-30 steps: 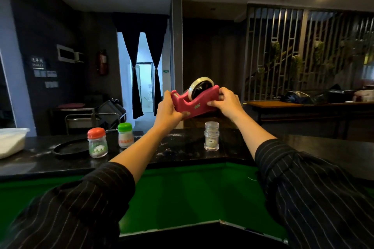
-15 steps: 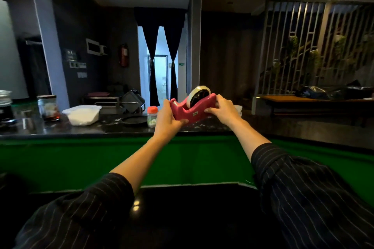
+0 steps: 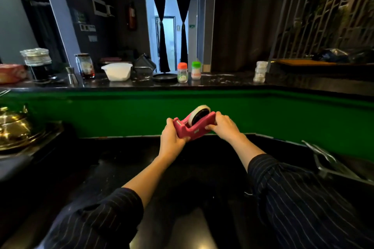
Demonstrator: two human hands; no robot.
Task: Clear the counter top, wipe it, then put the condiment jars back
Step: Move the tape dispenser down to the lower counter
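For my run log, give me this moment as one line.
phase: clearing | left hand, right hand: grip tape dispenser | condiment jars: on upper counter

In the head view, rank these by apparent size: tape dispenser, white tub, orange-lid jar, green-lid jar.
1. tape dispenser, though it is nearest the camera, which inflates it
2. white tub
3. orange-lid jar and green-lid jar: look alike, not ranked

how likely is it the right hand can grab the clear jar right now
Probably not: the right hand grips the tape dispenser, and the clear jar stands up on the counter beyond.
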